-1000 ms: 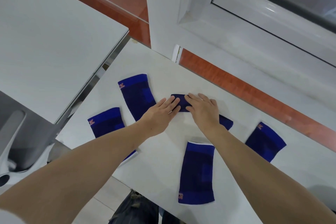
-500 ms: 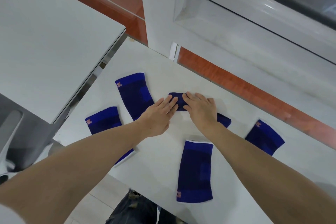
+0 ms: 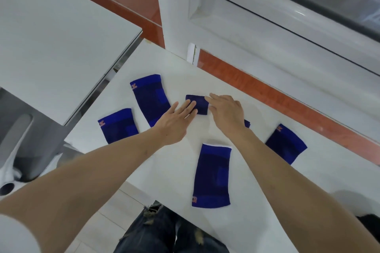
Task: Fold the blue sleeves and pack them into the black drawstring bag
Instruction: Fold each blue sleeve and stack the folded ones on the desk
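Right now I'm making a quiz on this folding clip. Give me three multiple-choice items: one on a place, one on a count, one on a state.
1. Where is the folded sleeve?
A. Between the fingertips of both hands
B. At the table's near edge
C. On the window sill

2. How many blue sleeves lie flat and unfolded on the white table?
A. Two
B. Four
C. Seven

3. How are the hands placed?
A. Clenched in fists
B. Open, fingers stretched flat
C. Lifting a sleeve high

Answers:
1. A: the left hand and right hand flank the small dark bundle.
2. B: two lie left of the hands, one near, one right; a further scrap under the right wrist is unclear.
3. B: both palms face down with straight fingers.
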`<state>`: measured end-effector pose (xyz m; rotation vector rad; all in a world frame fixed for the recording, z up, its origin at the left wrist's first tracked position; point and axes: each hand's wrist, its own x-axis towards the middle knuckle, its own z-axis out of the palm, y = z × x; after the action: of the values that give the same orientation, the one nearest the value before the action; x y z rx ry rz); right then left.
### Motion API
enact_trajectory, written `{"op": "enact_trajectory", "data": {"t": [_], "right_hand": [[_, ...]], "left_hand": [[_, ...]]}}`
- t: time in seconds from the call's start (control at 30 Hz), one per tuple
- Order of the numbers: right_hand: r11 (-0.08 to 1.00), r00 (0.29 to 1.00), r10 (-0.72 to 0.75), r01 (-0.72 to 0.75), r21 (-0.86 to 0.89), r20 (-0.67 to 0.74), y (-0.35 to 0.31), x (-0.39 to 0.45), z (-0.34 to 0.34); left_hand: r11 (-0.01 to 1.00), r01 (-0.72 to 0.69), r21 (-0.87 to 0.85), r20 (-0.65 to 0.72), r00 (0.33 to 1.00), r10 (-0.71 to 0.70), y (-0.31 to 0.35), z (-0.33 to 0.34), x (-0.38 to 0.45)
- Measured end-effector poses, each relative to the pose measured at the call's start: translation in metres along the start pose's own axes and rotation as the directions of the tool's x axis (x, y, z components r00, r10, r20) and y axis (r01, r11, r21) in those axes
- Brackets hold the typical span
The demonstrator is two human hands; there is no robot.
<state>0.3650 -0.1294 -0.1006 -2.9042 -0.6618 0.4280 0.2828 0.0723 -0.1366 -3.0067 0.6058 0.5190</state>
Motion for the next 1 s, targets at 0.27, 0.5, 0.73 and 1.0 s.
{"op": "enact_trajectory", "data": {"t": [0.27, 0.5, 0.73, 1.0], "right_hand": [[0.961, 0.994, 0.071, -0.046, 0.273, -0.08, 0.017, -0.12, 0.031], [0.968, 0.998, -0.045, 0.031, 0.251, 0.051, 0.034, -0.201, 0.078], [0.979, 0.988, 0.01, -0.041, 0.202, 0.152, 0.039, -0.233, 0.104], [0.997, 0.995, -0.01, 0.002, 0.083, 0.095, 0.036, -0.228, 0.103]], "left_hand": [[0.956, 0.129, -0.263, -0.065, 0.986, -0.151, 0.087, 0.029, -0.074], [0.931, 0.114, -0.346, -0.019, 0.992, -0.129, 0.144, 0.053, -0.106], [0.867, 0.332, -0.372, 0.105, 0.943, -0.317, 0.181, 0.066, -0.123], [0.517, 0.529, -0.673, 0.247, 0.819, -0.517, 0.204, 0.064, -0.117]]}}
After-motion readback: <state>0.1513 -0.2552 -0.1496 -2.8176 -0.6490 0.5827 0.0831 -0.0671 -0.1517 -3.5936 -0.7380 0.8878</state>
